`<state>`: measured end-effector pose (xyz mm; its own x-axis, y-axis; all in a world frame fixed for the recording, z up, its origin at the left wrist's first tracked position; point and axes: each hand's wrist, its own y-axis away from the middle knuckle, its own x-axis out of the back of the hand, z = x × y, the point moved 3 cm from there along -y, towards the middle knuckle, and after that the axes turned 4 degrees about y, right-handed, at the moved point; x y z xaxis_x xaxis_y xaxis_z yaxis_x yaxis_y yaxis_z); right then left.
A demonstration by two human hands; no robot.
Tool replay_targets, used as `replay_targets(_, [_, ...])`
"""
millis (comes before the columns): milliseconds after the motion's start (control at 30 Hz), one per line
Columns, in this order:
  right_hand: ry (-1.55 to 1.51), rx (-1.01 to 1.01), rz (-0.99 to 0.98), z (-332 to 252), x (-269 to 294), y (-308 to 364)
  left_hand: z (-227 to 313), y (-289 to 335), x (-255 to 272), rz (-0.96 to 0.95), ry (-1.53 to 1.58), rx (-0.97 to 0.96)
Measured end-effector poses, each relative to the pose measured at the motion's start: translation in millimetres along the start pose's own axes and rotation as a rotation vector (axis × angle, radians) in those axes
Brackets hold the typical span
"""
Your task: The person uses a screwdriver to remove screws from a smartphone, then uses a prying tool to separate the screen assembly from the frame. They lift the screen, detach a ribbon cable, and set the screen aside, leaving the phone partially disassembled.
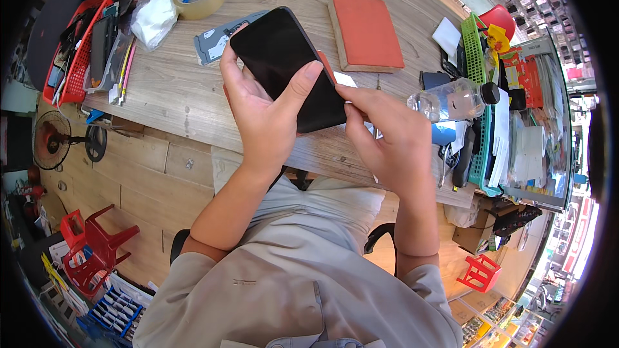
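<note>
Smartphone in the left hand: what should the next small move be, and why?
Probably a light press by the right hand on the side edge of the smartphone. The right index fingertip is at that edge, the left hand grips it, thumb across the front, and the screen looks dark, so trying for a side button seems sensible.

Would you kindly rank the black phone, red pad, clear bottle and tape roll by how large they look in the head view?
1. Black phone, perhaps enlarged by nearness to the camera
2. Red pad
3. Clear bottle
4. Tape roll
</note>
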<state>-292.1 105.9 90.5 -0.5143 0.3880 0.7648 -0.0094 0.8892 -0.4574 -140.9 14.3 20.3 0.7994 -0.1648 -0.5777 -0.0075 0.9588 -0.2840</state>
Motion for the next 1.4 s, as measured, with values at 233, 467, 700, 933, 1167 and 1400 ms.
replay_targets(233, [-0.079, 0.002, 0.003, 17, -7, -5, 0, 0, 0, -0.017, -0.017, 0.031])
replay_targets(467, [0.003, -0.011, 0.004, 22, -21, -6, 1, 1, -4, -0.040, -0.042, 0.020])
replay_targets(700, [-0.162, -0.230, 0.015, 31, -26, -8, 2, 0, -4, -0.038, -0.063, 0.022])
replay_targets(933, [-0.603, -0.577, -0.173, 54, -26, -4, 1, -1, 1, -0.013, -0.073, 0.012])
replay_targets(1167, [-0.847, -0.753, -0.207, 62, -30, -4, -1, -1, 1, -0.014, -0.055, 0.036])
replay_targets(1400, [-0.954, -0.799, -0.246, 76, -32, -3, -3, -1, 1, -0.032, -0.012, 0.081])
